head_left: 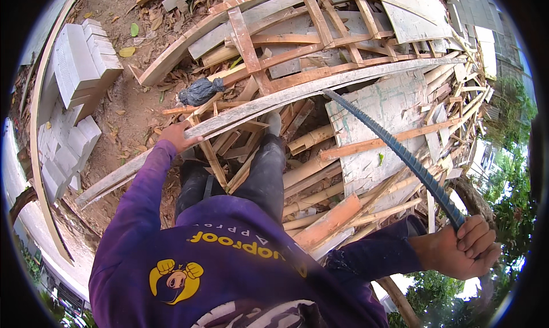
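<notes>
Steadying left hand (175, 137): long grey wooden plank (257, 106) held by curled fingers.
Right hand (472, 251): ribbed teal metal bar (397, 146), clenched in fingers.
Plank: reached by bar's tip, apparently; handling judged unfinished.

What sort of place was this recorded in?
Probably an outdoor construction site or salvage yard: timber framing lies heaped with bamboo poles, and pale blocks are stacked on leaf-strewn soil.
</notes>
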A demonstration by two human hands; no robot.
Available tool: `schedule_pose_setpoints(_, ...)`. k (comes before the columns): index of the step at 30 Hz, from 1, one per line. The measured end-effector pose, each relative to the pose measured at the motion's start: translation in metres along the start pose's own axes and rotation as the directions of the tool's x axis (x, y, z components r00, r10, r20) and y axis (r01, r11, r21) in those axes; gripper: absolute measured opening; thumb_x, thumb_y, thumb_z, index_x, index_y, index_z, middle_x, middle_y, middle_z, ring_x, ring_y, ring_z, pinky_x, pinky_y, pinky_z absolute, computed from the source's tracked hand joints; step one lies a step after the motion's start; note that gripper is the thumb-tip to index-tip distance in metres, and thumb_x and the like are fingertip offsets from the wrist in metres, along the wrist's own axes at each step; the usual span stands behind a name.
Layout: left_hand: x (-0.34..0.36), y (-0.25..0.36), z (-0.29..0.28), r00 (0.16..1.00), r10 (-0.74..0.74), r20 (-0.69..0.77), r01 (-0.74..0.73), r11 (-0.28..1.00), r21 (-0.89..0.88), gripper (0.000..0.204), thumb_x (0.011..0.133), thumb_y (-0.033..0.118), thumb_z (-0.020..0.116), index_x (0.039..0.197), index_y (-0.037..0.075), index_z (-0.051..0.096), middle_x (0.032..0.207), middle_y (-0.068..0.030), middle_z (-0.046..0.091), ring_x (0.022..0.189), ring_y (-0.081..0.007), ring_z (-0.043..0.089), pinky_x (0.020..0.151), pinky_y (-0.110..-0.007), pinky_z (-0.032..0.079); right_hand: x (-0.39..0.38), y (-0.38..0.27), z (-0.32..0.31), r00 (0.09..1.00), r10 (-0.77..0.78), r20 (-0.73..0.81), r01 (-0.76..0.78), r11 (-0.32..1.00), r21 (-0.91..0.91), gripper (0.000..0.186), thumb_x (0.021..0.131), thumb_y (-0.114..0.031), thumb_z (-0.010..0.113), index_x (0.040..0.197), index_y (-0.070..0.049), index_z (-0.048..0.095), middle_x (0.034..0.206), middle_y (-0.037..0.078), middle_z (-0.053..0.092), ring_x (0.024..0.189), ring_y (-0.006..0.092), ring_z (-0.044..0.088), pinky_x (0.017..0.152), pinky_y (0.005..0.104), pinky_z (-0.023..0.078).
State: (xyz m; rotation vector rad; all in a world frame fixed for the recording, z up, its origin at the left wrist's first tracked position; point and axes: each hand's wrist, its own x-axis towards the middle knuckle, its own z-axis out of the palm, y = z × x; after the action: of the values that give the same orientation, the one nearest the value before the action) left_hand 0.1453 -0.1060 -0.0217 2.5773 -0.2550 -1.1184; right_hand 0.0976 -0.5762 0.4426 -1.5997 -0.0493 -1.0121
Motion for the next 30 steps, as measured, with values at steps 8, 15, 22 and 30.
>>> schedule_pose_setpoints(8, -0.014, 0.01, 0.022, 1.0, -0.025, -0.005, 0.025, 0.999, 0.031, 0.082, 0.08, 0.073, 0.071, 0.125, 0.005, 0.065, 0.103, -0.0238, 0.074, 0.099, -0.0437, 0.071, 0.09, -0.052, 0.055, 0.019, -0.013, -0.03, 0.986, 0.157, 0.054, -0.159, 0.986, 0.043, 0.041, 0.105, -0.019, 0.039, 0.065, -0.017, 0.033, 0.052, -0.002, 0.029, 0.042, 0.009, 0.027, 0.045, 0.0272, 0.028)
schedule_pose_setpoints(15, -0.022, 0.002, 0.057, 0.999, 0.001, -0.036, 0.0, 0.999, 0.04, 0.084, 0.08, 0.078, 0.068, 0.125, 0.007, 0.063, 0.102, -0.0221, 0.075, 0.097, -0.0412, 0.073, 0.087, -0.049, 0.056, 0.071, 0.048, 0.062, 0.973, 0.073, 0.219, -0.075, 0.997, 0.0, 0.031, 0.098, -0.018, 0.049, 0.07, -0.015, 0.036, 0.058, -0.003, 0.029, 0.047, 0.0073, 0.026, 0.051, 0.0247, 0.027)
schedule_pose_setpoints(22, -0.039, 0.021, 0.06, 0.998, -0.039, -0.041, 0.04, 0.999, 0.026, 0.088, 0.08, 0.081, 0.066, 0.126, 0.006, 0.062, 0.103, -0.0225, 0.074, 0.099, -0.0403, 0.072, 0.088, -0.049, 0.057, 0.095, 0.106, 0.158, 0.98, 0.003, 0.197, 0.034, 0.982, -0.184, 0.013, 0.098, 0.0, 0.048, 0.088, 0.001, 0.056, 0.063, 0.0, 0.034, 0.052, 0.0088, 0.033, 0.053, 0.0273, 0.029)
schedule_pose_setpoints(30, -0.052, 0.031, 0.079, 0.997, 0.035, -0.062, -0.037, 0.999, -0.024, 0.081, 0.081, 0.075, 0.07, 0.123, 0.007, 0.061, 0.11, -0.0212, 0.073, 0.105, -0.0395, 0.07, 0.091, -0.048, 0.055, 0.138, 0.209, 0.25, 0.974, 0.129, 0.188, -0.004, 0.834, -0.552, 0.017, 0.094, -0.019, 0.065, 0.093, -0.002, 0.067, 0.058, -0.006, 0.046, 0.044, 0.0084, 0.043, 0.039, 0.0244, 0.032)
